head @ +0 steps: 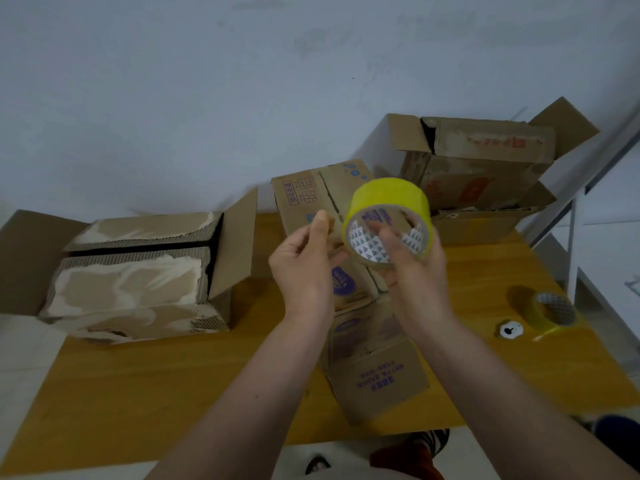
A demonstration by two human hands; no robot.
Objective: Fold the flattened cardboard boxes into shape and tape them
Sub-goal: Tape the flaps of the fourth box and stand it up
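Note:
A yellow tape roll [391, 199] is held up above the table in my right hand [415, 268], whose fingers curl through its core. My left hand [304, 261] is raised just left of the roll, thumb and fingers bent toward its edge; whether it pinches the tape end is unclear. Beneath both hands lies a flattened cardboard box [377, 375] with purple print, running from the table's front edge toward the wall.
A folded box [138, 271] with torn flaps sits on the left of the wooden table [173, 386]. Another open box [485, 161] stands at the back right. A second tape roll [550, 313] and a small white disc [511, 330] lie at the right.

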